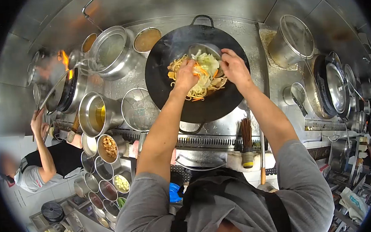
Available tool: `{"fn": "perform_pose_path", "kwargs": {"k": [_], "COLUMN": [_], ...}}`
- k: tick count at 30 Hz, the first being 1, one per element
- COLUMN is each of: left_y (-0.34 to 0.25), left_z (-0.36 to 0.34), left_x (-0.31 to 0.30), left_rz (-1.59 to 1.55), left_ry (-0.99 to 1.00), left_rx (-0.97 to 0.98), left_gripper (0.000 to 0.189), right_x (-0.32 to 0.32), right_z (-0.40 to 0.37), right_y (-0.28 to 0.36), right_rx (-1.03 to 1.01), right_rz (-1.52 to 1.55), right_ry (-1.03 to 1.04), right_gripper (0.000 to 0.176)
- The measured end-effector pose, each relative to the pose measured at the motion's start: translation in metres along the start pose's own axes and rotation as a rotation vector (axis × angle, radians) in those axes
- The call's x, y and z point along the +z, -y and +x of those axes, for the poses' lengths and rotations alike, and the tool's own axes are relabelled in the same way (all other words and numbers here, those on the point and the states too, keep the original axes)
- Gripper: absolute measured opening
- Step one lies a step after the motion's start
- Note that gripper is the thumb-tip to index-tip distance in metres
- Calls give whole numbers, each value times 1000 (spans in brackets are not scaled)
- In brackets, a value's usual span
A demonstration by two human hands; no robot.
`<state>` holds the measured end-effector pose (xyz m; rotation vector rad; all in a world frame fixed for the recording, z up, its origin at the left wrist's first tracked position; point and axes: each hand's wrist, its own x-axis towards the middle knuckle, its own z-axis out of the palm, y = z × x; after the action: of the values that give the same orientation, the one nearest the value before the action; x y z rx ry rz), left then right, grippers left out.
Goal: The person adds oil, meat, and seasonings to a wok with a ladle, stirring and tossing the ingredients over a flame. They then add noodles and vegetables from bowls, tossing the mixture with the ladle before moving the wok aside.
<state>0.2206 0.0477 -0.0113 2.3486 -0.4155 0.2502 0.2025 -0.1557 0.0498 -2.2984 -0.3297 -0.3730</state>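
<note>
A black wok (163, 92) lies in front of me with thick noodles (175, 67), carrot strips and pieces of meat in it. Over its middle a metal bowl (204, 48) is tipped, and shredded cabbage (208, 65) spreads from it onto the noodles. My right hand (235, 68) grips the bowl's right rim with bent fingers. On the other side, my left hand (186, 75) is closed against the cabbage and carrot, its fingertips partly hidden among them.
Left of the wok stand a wire strainer (139, 110), a pot with yellow oil (95, 114) and several ingredient tins (121, 183). A bamboo brush (246, 142) rests near the front edge. At far left another person (48, 160) works beside a flame (64, 59). A tall pot (291, 41) is at right.
</note>
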Motion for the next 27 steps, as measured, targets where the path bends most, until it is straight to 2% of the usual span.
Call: {"fn": "perform_pose_path", "kwargs": {"k": [3, 5, 7, 9, 11, 13, 14, 18, 20, 21, 24, 27], "left_y": [15, 22, 14, 11, 12, 11, 15, 3, -25, -33, -51, -56], "left_z": [5, 11, 21, 34, 40, 45, 43, 44, 41, 39, 37, 27], "left_x": [-6, -6, -17, -23, -24, -28, -25, -40, -51, -48, -26, -10], "left_rz": [-7, 131, 164, 69, 112, 102, 141, 77, -27, -24, 169, 285], "left_ry": [27, 84, 116, 216, 244, 451, 488, 460, 250, 247, 21, 102], "left_rx": [-68, -133, -199, -320, -307, -260, -154, -82, -37, -36, 397, 402], "left_gripper": [45, 48, 47, 47, 51, 54, 56, 51, 43, 43, 38, 37], "right_x": [-5, -11, -18, -23, -29, -32, -33, -33, -33, -34, -33, -37], "right_z": [5, 3, 5, 6, 8, 10, 11, 10, 9, 10, 9, 6], "right_y": [-20, -24, -21, -14, -5, 5, 9, 23, 26, 27, 33, 42], "right_rx": [28, 59, 22, -18, -52, -66, -69, -143, -149, -122, -110, -156], "right_rz": [-34, -14, -34, -57, -81, -121, -121, -132, -119, -94, -51, -83], "right_ry": [-28, -31, -58, -86, -119, -115, -118, -122, -139, -96, -50, -69], "right_gripper": [7, 7, 7, 8, 11, 9, 9, 9, 9, 8, 8, 7]}}
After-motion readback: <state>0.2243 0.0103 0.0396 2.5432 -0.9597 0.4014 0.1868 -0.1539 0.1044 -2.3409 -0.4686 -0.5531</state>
